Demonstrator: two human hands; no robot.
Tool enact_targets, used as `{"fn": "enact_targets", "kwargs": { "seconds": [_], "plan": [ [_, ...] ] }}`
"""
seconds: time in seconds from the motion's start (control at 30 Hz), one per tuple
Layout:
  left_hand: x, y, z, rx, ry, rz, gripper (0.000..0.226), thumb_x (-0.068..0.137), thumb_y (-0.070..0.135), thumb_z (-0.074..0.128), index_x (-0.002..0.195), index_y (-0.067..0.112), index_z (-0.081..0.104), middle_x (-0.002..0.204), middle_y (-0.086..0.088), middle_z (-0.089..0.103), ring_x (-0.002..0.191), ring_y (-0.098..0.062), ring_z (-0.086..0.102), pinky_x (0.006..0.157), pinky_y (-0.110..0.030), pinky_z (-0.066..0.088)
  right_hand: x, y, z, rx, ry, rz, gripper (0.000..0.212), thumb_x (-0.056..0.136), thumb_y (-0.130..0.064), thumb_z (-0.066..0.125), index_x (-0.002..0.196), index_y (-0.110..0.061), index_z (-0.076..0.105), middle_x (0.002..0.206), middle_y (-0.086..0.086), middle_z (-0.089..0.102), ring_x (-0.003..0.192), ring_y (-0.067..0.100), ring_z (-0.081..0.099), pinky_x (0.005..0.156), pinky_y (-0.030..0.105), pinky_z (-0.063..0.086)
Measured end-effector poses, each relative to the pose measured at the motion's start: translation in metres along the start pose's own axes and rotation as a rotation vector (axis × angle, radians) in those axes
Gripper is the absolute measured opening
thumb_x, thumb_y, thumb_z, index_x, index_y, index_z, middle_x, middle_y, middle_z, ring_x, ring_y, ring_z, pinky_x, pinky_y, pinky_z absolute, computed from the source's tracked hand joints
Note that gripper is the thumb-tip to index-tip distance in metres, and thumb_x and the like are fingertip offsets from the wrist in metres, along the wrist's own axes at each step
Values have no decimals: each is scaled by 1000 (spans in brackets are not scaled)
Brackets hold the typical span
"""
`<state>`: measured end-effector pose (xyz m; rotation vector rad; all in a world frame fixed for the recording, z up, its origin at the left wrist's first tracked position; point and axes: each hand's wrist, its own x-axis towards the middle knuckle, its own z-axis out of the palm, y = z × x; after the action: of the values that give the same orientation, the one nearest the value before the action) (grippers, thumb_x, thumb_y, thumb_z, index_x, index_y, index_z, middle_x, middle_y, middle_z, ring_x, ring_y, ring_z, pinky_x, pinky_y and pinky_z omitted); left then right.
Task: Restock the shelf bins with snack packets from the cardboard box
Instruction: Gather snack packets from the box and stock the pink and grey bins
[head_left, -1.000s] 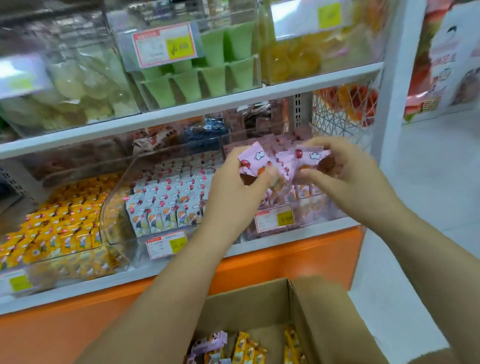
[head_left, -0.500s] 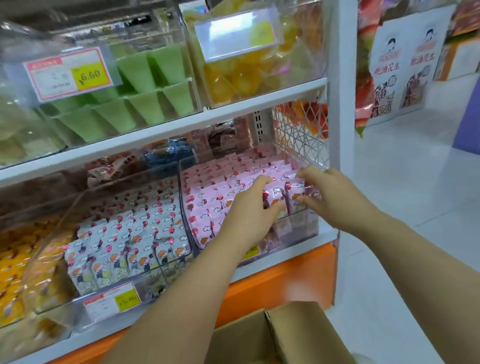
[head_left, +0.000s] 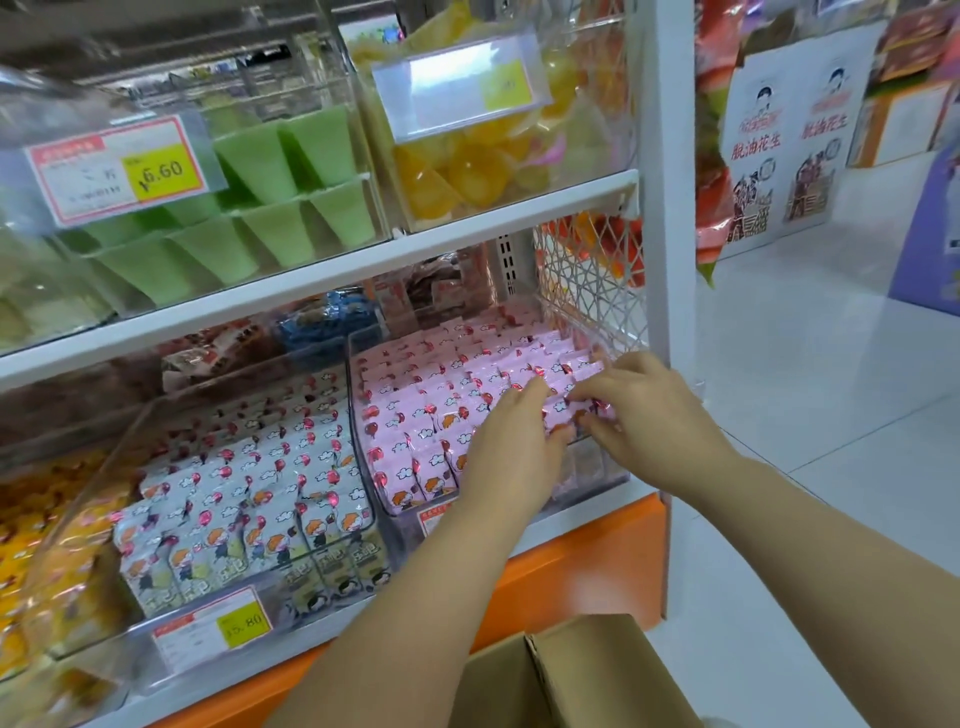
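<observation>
Rows of pink snack packets (head_left: 441, 395) fill the clear bin (head_left: 357, 410) at the right end of the lower shelf. Both hands are inside it at the front right. My left hand (head_left: 511, 441) lies with straight fingers pressed against the packet rows. My right hand (head_left: 644, 415) curls its fingers and thumb round a few pink packets at the bin's front right corner. Only a corner and flap of the cardboard box (head_left: 571, 675) show at the bottom edge; its contents are out of view.
A bin of white snack packets (head_left: 260, 483) stands left of the pink one, with yellow packets (head_left: 31, 519) further left. Green cups (head_left: 270, 208) and yellow jellies (head_left: 467, 171) fill the upper shelf. The white shelf post (head_left: 670, 260) and mesh side panel (head_left: 587, 291) border the pink bin.
Both hands carried a handful of pink packets from in front of the shelf down into the right bin. The view has swung right, so the box has mostly left the frame.
</observation>
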<state>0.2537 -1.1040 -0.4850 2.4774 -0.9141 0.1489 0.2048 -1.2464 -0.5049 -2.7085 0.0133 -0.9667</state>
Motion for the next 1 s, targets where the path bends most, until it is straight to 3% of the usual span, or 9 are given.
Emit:
{"fn": "enact_targets", "kwargs": {
  "seconds": [0.17, 0.33, 0.43, 0.53, 0.63, 0.77, 0.87, 1.0],
  "plan": [
    [-1, -2, -3, -11, -103, 2, 27, 100, 29, 44, 122, 15, 49, 103, -7, 52, 91, -24, 49, 71, -34, 39, -1, -3, 1, -45, -44, -26, 9, 73, -6, 74, 77, -14, 75, 80, 0, 71, 82, 32, 55, 64, 35, 45],
    [12, 1, -5, 19, -232, -95, 35, 99, 25, 46, 132, 12, 44, 125, -15, 44, 98, -29, 52, 75, -31, 38, -1, -7, 1, -79, -179, 73, 26, 94, -16, 49, 106, -13, 72, 127, 2, 58, 112, 27, 45, 78, 26, 33],
    [17, -1, -5, 8, -264, -122, 35, 99, 25, 48, 132, 12, 45, 130, -19, 41, 90, -28, 50, 74, -30, 39, -5, -11, -1, -73, -172, 67, 20, 90, -11, 56, 101, -11, 73, 121, 9, 62, 106, 32, 53, 85, 33, 43],
    [15, -5, -3, 4, -250, -130, 36, 100, 28, 46, 133, 14, 47, 130, -18, 40, 102, -32, 53, 84, -34, 42, -13, -14, 2, -25, -75, 79, 22, 74, -3, 69, 95, -8, 74, 107, 15, 67, 95, 37, 62, 82, 41, 50],
    [7, -5, -2, 40, -233, -104, 40, 102, 33, 39, 138, 18, 43, 129, -14, 40, 109, -32, 51, 91, -39, 44, -22, -24, 0, 9, -32, 109, 32, 75, -14, 56, 103, -11, 71, 113, 12, 64, 105, 34, 60, 89, 45, 47],
    [-25, -7, -9, 41, -42, -12, 46, 100, 30, 43, 145, 27, 33, 134, 0, 39, 119, -23, 47, 87, -37, 44, -34, -48, -5, 75, 62, 126, 32, 79, -22, 45, 96, -14, 71, 96, 4, 67, 89, 30, 60, 76, 40, 49],
    [-68, -21, -15, -81, 155, 76, 37, 97, 24, 46, 135, 26, 46, 125, 7, 42, 111, -15, 50, 84, -37, 48, -49, -75, 2, 169, 34, 87, 26, 80, -18, 48, 92, -15, 71, 83, 2, 66, 76, 24, 59, 64, 34, 50],
    [-127, -63, -16, -187, 224, 78, 24, 95, 17, 46, 112, 20, 62, 108, 9, 55, 99, -8, 55, 86, -27, 48, -77, -109, 28, 231, -89, 117, 22, 83, -17, 56, 100, -20, 70, 89, -3, 67, 81, 17, 61, 65, 26, 46]
  ]
}}
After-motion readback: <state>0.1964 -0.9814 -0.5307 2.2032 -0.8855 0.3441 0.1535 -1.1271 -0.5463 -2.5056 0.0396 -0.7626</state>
